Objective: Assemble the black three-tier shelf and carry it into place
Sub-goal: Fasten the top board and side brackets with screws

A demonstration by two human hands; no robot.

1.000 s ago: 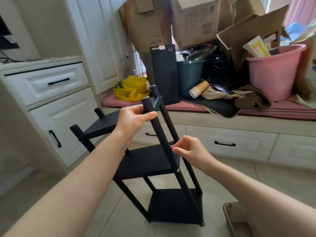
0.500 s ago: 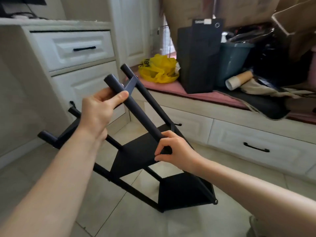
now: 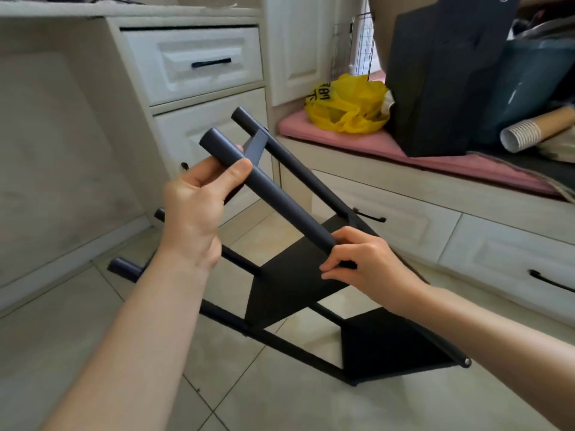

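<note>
Above the tiled floor (image 3: 280, 405), our left grip (image 3: 191, 213) wraps a post (image 3: 280, 200) of the tilted shelf (image 3: 292, 287), and our right grip (image 3: 370, 265) pinches it lower; a slip could swing it into the drawers (image 3: 193, 63).

Black shelf (image 3: 295, 275), white drawers (image 3: 193, 62) with black handles, yellow bag (image 3: 345, 105), pink cushion (image 3: 389, 144), teal bin (image 3: 529, 85), beige tiles (image 3: 280, 399).

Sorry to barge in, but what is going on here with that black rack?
A person is handling a black three-tier shelf, which leans steeply toward the white drawers with its lower end down by the tiled floor. The left hand grips the near post close to its top, and the right hand pinches the same post lower down, beside the middle tier.
</note>
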